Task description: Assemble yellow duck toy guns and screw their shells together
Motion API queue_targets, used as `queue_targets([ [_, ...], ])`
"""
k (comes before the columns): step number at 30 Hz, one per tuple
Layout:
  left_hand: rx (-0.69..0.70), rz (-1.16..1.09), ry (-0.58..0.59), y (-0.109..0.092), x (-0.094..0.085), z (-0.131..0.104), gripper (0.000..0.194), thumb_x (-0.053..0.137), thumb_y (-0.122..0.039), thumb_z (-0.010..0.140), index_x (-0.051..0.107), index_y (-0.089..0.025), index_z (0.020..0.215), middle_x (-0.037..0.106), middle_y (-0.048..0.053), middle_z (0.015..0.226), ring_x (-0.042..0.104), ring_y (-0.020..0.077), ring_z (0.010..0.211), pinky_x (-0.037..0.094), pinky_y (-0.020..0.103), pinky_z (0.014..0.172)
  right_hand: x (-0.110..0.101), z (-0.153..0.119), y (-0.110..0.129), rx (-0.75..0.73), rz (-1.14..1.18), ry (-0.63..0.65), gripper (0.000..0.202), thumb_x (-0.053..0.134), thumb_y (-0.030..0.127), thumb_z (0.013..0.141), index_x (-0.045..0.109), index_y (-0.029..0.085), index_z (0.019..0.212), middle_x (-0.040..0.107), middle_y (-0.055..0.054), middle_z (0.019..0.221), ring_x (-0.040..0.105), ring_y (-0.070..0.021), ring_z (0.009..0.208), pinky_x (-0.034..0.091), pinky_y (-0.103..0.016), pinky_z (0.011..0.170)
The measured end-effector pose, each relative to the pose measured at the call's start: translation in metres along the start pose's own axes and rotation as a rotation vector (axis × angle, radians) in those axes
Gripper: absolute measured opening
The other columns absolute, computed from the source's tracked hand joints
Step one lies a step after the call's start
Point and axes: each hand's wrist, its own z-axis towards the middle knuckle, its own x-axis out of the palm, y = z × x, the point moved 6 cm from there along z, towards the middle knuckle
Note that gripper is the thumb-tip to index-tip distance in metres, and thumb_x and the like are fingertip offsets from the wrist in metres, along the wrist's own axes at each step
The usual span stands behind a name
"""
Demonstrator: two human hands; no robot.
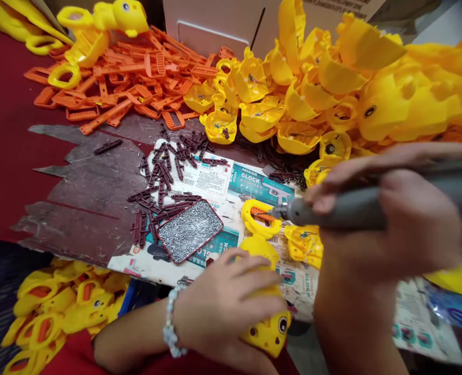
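My right hand (418, 224), blurred by motion, is wrapped round a grey electric screwdriver (356, 205) held nearly level. Its bit points left, at the orange piece inside the ring handle of a yellow animal-shaped toy (259, 247); whether it touches a screw I cannot tell. Spread across the toy's body is my left hand (223, 302), with a beaded bracelet at the wrist, holding it against the printed cardboard. The toy's eyed end sticks out below my fingers, and its middle is hidden. Beside the handle lies an open yellow half shell (304, 244) with wires.
A red-rimmed tray (167, 247) of small silver screws (191, 229) sits left of the toy, among dark brown plastic strips (164, 172). Orange trigger parts (137, 78) and yellow shells (312, 78) are heaped behind. More yellow toys (70, 307) lie at lower left.
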Motion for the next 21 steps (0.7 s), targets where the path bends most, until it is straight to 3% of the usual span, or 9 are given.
queue_targets([
  [2,0.076,0.03,0.151,-0.01,0.018,-0.004,0.056,0.052,-0.065,0.081,0.057,-0.015,0.108,0.061,0.008,0.121,0.049,0.0254,0.117,0.037,0.044,0.102,0.017,0.012,-0.009,-0.019,0.042,-0.031,0.009,0.052,0.015,0.08,0.047,0.017,0.087,0.055,0.002,0.07,0.049,-0.0094,0.047,0.042,-0.023,0.044],
  [5,0.114,0.067,0.23,-0.013,0.037,-0.007,0.049,0.048,-0.057,0.087,0.059,-0.014,0.107,0.058,0.007,0.126,0.045,0.0268,0.121,0.036,0.047,0.104,0.026,0.015,-0.022,0.022,0.035,-0.037,0.009,0.053,0.017,0.078,0.048,0.017,0.085,0.055,0.001,0.069,0.048,-0.0105,0.044,0.04,-0.024,0.042],
  [10,0.189,-0.042,0.162,-0.01,0.049,-0.006,0.023,0.047,-0.033,0.091,0.063,-0.017,0.086,0.067,0.001,0.108,0.051,0.0215,0.112,0.041,0.037,0.097,0.025,0.01,-0.036,0.073,0.014,-0.017,0.007,0.053,0.017,0.079,0.048,0.018,0.083,0.052,0.002,0.063,0.047,-0.0116,0.043,0.04,-0.026,0.043],
  [13,0.186,-0.054,0.094,-0.009,0.053,-0.005,0.023,0.049,-0.027,0.093,0.063,-0.019,0.077,0.069,-0.003,0.095,0.055,0.0171,0.101,0.042,0.031,0.092,0.024,0.012,-0.043,0.1,-0.003,-0.025,0.006,0.053,0.017,0.08,0.047,0.018,0.078,0.049,0.003,0.059,0.044,-0.0112,0.042,0.041,-0.026,0.044],
  [17,0.181,-0.052,0.053,-0.01,0.059,-0.008,0.026,0.045,-0.024,0.096,0.062,-0.019,0.077,0.069,-0.005,0.095,0.055,0.0138,0.1,0.04,0.03,0.095,0.022,0.013,-0.047,0.113,0.011,-0.051,0.008,0.055,0.017,0.079,0.047,0.018,0.076,0.049,0.003,0.057,0.044,-0.0111,0.041,0.04,-0.026,0.043],
  [21,0.189,-0.073,0.092,-0.009,0.063,-0.008,0.024,0.045,-0.025,0.095,0.062,-0.019,0.08,0.069,-0.005,0.099,0.055,0.0145,0.102,0.04,0.031,0.096,0.018,-0.002,-0.044,0.07,0.025,-0.136,0.01,0.056,0.018,0.078,0.047,0.018,0.075,0.049,0.004,0.057,0.044,-0.0101,0.042,0.041,-0.024,0.044],
])
